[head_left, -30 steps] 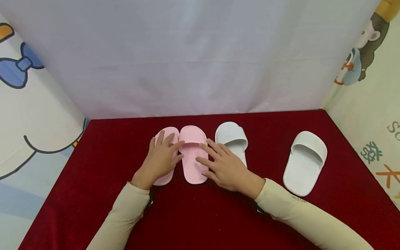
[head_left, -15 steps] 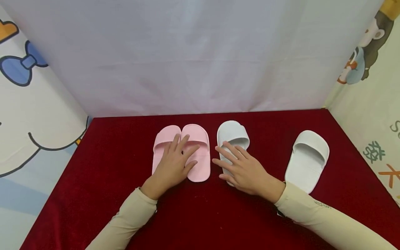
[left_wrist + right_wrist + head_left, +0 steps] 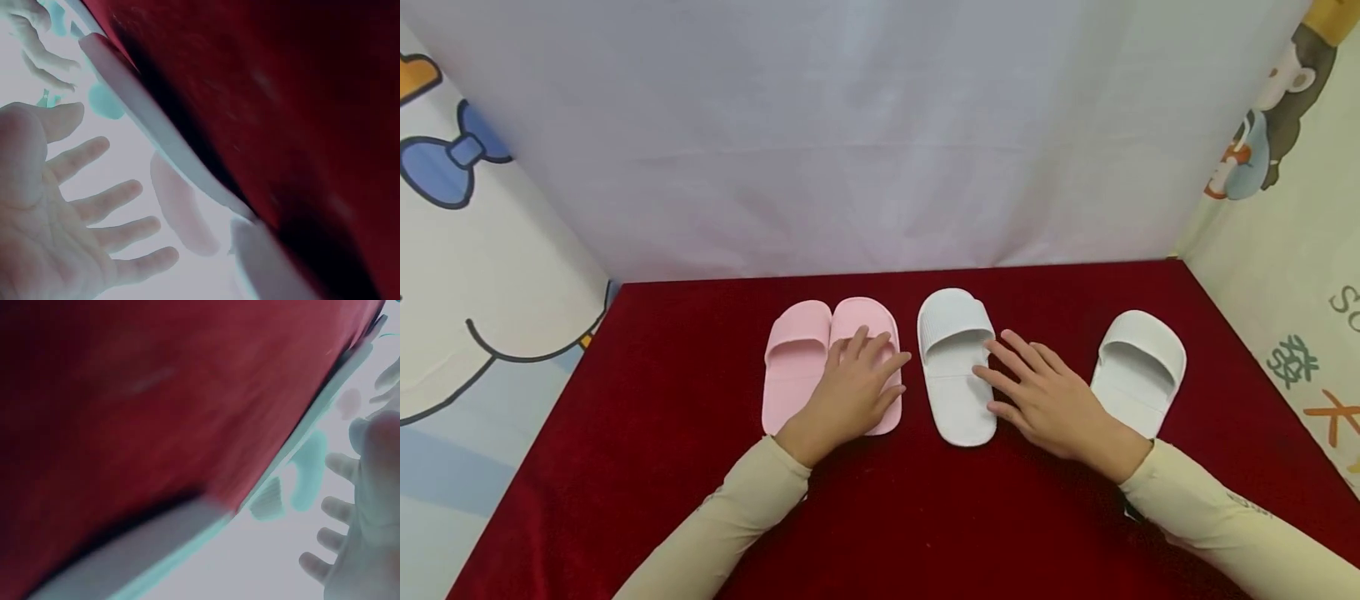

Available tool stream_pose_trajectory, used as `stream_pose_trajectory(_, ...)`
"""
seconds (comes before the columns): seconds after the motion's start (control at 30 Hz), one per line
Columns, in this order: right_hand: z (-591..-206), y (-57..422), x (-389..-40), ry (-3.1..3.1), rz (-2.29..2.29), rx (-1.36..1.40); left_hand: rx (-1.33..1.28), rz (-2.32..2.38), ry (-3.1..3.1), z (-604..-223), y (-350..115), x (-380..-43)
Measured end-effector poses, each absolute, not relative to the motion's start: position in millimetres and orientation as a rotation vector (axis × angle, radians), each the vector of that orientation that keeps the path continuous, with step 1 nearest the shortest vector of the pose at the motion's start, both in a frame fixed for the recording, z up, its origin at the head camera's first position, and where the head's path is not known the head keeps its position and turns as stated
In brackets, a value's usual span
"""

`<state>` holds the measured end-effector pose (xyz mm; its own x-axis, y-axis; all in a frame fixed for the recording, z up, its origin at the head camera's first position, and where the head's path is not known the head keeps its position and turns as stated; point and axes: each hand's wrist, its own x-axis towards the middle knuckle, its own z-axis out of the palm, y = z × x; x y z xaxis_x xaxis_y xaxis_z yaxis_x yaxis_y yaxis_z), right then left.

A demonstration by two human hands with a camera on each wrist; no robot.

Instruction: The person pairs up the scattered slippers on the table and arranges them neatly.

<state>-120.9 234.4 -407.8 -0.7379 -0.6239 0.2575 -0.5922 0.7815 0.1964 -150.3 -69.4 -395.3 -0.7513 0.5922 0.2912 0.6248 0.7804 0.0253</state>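
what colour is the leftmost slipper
The leftmost slipper is pink all over where it shows, seen best in the head view.

The pink slippers (image 3: 793,383) and white slippers (image 3: 958,408) look like matt, smooth plastic, one white strap (image 3: 951,321) finely ribbed. Velvety red cloth (image 3: 880,533); creased fabric backdrop (image 3: 880,183); smooth, stretchy-looking cloth sleeves (image 3: 730,508).
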Motion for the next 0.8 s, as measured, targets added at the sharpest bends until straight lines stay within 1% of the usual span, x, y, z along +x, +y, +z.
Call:
stream_pose_trajectory(0.27, -406.5, 282.2, -127.7, -2.602, -0.078, 0.846, -0.994, -0.167, -2.774, -391.1, -46.1, -156.1)
stream_pose_trajectory(0.4, -401.9, 310.0, -133.3, -2.607, -0.083, 0.767, -0.973, -0.139, -2.750, -390.2, -35.1, -161.6)
stream_pose_trajectory(0.6, -394.3, 340.9, -138.3, -2.731, 0.001, 0.515, -0.954, -0.078, -2.742, -386.9, -18.3, -165.4)
stream_pose_trajectory(0.8, -395.0, 354.8, -134.3, -2.850, 0.027, 0.214, -0.925, -0.020, -2.787, -382.6, -0.8, -175.9)
